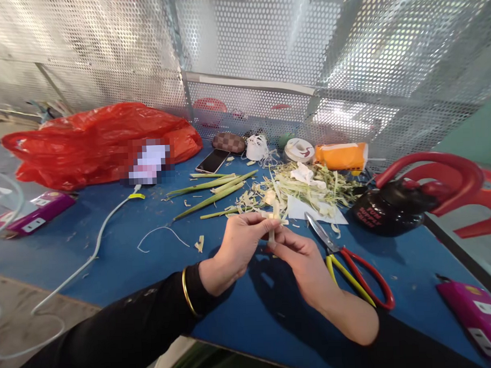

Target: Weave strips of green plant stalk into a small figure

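My left hand point(241, 243) and my right hand point(308, 262) meet above the blue table near its front. Between their fingertips is a small piece of pale leaf strips point(276, 211), which look folded or crossed; both hands pinch it closed. Fingers hide part of the piece. Just beyond lies a heap of shredded leaf scraps point(334, 183) with white paper point(298, 210) under part of it. Several long green leaves point(214, 198) rest left of the heap. Scissors with red and yellow handles point(345, 261) lie beside my right hand, blades pointing away.
A red plastic bag point(107, 138) and a phone on a white cable point(148, 163) are at left. Along the back stand a patterned case point(228, 142), a tape roll point(299, 150) and an orange packet point(342, 156). A black bottle point(387, 211) and purple power strip point(475, 315) sit right.
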`<state>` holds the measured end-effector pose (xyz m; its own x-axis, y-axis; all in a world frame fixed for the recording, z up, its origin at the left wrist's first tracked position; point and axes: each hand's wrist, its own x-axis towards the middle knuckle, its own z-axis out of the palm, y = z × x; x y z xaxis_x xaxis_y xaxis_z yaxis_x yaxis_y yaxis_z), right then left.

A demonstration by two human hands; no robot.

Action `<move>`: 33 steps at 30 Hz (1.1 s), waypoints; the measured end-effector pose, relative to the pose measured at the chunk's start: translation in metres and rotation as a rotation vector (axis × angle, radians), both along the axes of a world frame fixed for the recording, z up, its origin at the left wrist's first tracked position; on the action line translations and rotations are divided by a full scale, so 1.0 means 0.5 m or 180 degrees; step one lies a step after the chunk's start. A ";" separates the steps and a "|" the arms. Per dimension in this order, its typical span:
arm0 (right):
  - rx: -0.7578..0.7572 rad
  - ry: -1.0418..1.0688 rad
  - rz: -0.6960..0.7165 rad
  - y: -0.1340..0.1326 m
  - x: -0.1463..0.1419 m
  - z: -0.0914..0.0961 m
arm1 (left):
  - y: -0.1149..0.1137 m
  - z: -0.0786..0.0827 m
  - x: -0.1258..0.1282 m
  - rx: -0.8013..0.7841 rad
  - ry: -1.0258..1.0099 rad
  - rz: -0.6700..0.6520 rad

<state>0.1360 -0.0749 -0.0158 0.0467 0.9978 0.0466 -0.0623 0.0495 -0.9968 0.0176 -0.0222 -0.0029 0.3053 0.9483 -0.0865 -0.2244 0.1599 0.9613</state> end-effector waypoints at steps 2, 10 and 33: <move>0.0072 -0.0124 0.0011 0.000 0.000 0.002 | 0.000 0.001 0.000 -0.0017 -0.0031 0.0036; 0.0005 -0.0409 0.0065 -0.006 0.001 -0.005 | 0.007 0.003 -0.002 -0.0162 -0.0009 0.0258; 0.0024 -0.0429 -0.0016 0.002 0.010 0.003 | 0.001 0.008 0.000 -0.0152 0.0053 0.0084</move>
<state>0.1408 -0.0738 -0.0143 0.0447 0.9972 0.0602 0.0723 0.0569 -0.9958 0.0177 -0.0215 0.0012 0.2784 0.9507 -0.1367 -0.2133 0.2000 0.9563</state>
